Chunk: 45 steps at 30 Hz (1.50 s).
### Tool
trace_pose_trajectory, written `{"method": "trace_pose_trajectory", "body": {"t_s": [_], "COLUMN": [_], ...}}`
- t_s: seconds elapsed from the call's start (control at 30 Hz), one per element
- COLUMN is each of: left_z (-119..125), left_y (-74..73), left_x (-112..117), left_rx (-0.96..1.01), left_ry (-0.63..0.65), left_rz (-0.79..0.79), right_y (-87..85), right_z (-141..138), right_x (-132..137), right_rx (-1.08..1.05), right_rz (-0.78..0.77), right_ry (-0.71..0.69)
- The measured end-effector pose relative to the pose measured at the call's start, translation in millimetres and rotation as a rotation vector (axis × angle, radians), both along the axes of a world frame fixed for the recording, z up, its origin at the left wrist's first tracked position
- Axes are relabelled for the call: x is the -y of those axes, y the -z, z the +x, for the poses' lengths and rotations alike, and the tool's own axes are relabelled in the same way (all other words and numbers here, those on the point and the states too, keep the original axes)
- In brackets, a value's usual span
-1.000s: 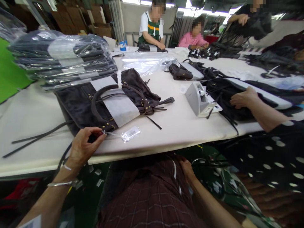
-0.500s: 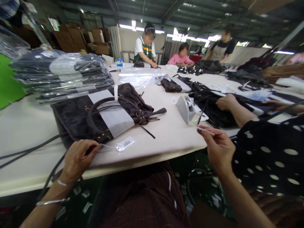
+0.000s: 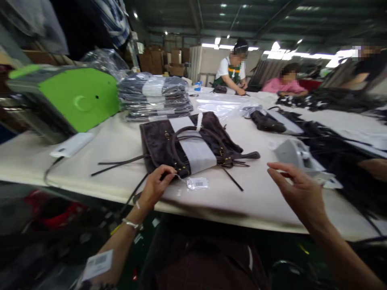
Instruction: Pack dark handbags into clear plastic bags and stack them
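Observation:
A dark brown suede handbag (image 3: 169, 143) lies flat on the white table (image 3: 115, 141), with a white paper band (image 3: 193, 147) wrapped round its handles. My left hand (image 3: 155, 187) pinches the bag's near edge where a thin string leads to a small barcode tag in a clear sleeve (image 3: 197, 183). Raised over the table's front edge at the right, my right hand (image 3: 298, 193) has its fingers curled; I cannot make out anything in them.
A green machine (image 3: 77, 98) and a white flat box (image 3: 71, 145) sit at the left. Behind the handbag lies a stack of bagged dark items (image 3: 154, 96). A white tape dispenser (image 3: 294, 155) and black bags (image 3: 338, 141) lie at the right. Other people work at the far end.
The view has swung left, so the green machine shows fully. My right hand has moved left and lower; the thin white strip it pinched is not visible now. My left hand stays on the bag's edge.

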State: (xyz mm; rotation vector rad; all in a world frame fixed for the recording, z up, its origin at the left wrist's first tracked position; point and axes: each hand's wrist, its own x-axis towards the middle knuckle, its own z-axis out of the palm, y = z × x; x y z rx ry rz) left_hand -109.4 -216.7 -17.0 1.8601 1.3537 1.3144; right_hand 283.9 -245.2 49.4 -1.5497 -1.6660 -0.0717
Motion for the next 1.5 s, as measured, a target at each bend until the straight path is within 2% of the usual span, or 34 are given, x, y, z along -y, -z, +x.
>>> {"method": "trace_pose_trajectory", "body": {"t_s": [0.1,0.17,0.2,0.27,0.37,0.5,0.63,0.77,0.83,0.93,1.03,1.17,1.33,1.5], "left_z": [-0.8,-2.3,-2.9,-3.7,-3.8,-5.0,-9.5,-14.0,-14.9,-14.8,-14.9,-15.8,-14.8,-14.0], "left_y": [-4.5,-6.5,-7.1,-7.2,-5.5,-4.5,-6.9,-10.1,-10.5,-10.3,-11.1,-13.3,-12.4,-6.9], "left_x": [-1.3,-1.6,-1.7,-1.9,-2.5,-2.3,-0.2,2.0,2.6,3.1,3.5,4.7,6.6,5.2], "left_rx": [0.075,0.083,0.081,0.081,0.103,0.102,0.179,0.271,0.295,0.337,0.345,0.360,0.311,0.272], "left_ry": [0.046,0.063,0.067,0.072,0.083,0.097,0.162,0.216,0.218,0.221,0.233,0.237,0.194,0.195], "left_rz": [-0.098,-0.140,-0.155,-0.167,-0.162,-0.160,-0.206,-0.234,-0.239,-0.252,-0.253,-0.237,-0.243,-0.186], "right_y": [-14.6,-11.2,-6.1,7.8,27.8,44.4,60.3,71.6,72.8,72.2,74.8,79.9,70.5,63.7], "right_z": [-78.6,-129.7,-151.4,-183.6,-205.4,-209.7,-210.9,-216.8,-220.3,-224.3,-225.0,-218.9,-203.6,-193.2], "right_x": [-3.3,-11.0,-15.8,-25.4,-33.1,-28.5,-18.3,-15.6,-15.6,-13.0,-8.4,-6.3,-0.6,10.9], "right_rx": [-0.010,0.015,0.048,0.145,0.271,0.254,0.150,0.143,0.150,0.173,0.197,0.183,0.251,0.195], "right_rz": [-0.083,-0.151,-0.187,-0.250,-0.288,-0.276,-0.208,-0.104,-0.071,-0.103,-0.162,-0.114,-0.025,-0.011], "right_ry": [-0.357,-0.548,-0.593,-0.576,-0.443,-0.344,-0.358,-0.321,-0.291,-0.289,-0.313,-0.387,-0.509,-0.540]}}
